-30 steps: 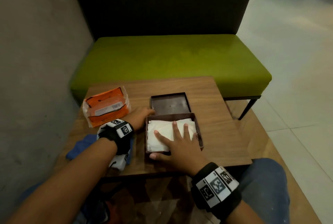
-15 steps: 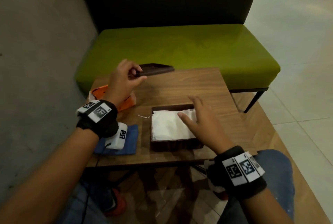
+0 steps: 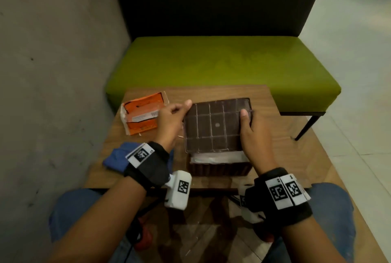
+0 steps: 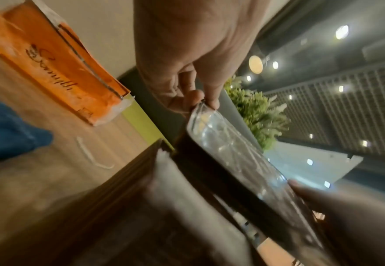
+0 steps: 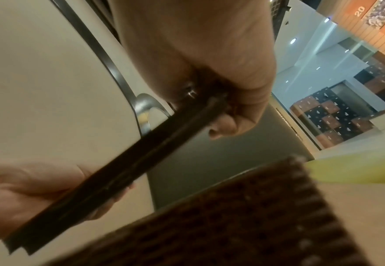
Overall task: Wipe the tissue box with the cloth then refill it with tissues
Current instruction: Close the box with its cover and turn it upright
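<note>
The dark brown tissue box [image 3: 219, 169] stands near the table's front edge with white tissues [image 3: 218, 156] showing inside it. Above it I hold its flat brown lid [image 3: 215, 125], underside with a grid of ribs facing up. My left hand [image 3: 172, 119] pinches the lid's left edge [image 4: 200, 108] and my right hand [image 3: 250, 131] grips the lid's right edge [image 5: 187, 122]. The blue cloth [image 3: 118, 158] lies crumpled on the table's front left, partly under my left wrist.
An orange tissue packet [image 3: 143, 114], torn open, lies at the table's [image 3: 273, 135] back left. A green bench [image 3: 222, 65] stands behind the table, a grey wall on the left. My knees are under the table's near edge.
My left hand has carried the lid from the back left to above the box. My right hand left the tissues and took hold of the lid's right edge.
</note>
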The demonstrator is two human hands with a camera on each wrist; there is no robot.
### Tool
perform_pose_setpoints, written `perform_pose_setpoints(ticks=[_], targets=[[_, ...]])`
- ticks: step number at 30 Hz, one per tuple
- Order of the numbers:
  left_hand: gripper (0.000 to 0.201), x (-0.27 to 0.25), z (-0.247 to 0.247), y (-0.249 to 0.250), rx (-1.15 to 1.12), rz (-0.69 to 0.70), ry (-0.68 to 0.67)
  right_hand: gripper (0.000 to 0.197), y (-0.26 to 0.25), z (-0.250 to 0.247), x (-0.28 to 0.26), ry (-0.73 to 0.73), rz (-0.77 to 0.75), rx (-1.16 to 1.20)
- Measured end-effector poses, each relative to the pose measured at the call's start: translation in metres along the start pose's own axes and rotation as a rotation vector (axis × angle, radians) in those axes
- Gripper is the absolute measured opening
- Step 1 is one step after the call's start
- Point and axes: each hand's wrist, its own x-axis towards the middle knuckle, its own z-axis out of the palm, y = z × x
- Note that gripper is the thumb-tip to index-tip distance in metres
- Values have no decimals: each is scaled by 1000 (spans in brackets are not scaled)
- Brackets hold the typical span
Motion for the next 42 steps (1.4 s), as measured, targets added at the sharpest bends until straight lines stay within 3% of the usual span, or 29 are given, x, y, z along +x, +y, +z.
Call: perform_pose_setpoints(ticks=[4,8,16,25,30,33,35,38,40,42], targets=[[24,-9,18,-25,150,40,59,42,20,5,-5,2,131,-252],[24,-14,27,-34,204,83,122,44,29,11,-10,24,148,-458],[25,-10,30,-41,259,135,173,41,37,19,-9,-19,227,-147],[19,-10,31,-39,307,135,126,36,42,18,-10,-50,226,-51],[18,-6,30,-44,354,95,48,29,39,10,-8,-144,239,-13],[13,-12,29,-38,393,95,22,44,37,10,-12,-119,191,-120],[28,-23,33,-26,594,230,-16,57,28,15,-16,-94,60,-286],[46,-43,46,-14,897,429,-202,58,15,25,-18,-245,-82,-553],[51,-47,51,-19,1052,383,-329,59,19,32,-16,-344,-90,-671],[53,-46,50,-24,1152,333,-370,68,25,35,-15,-365,-90,-755]])
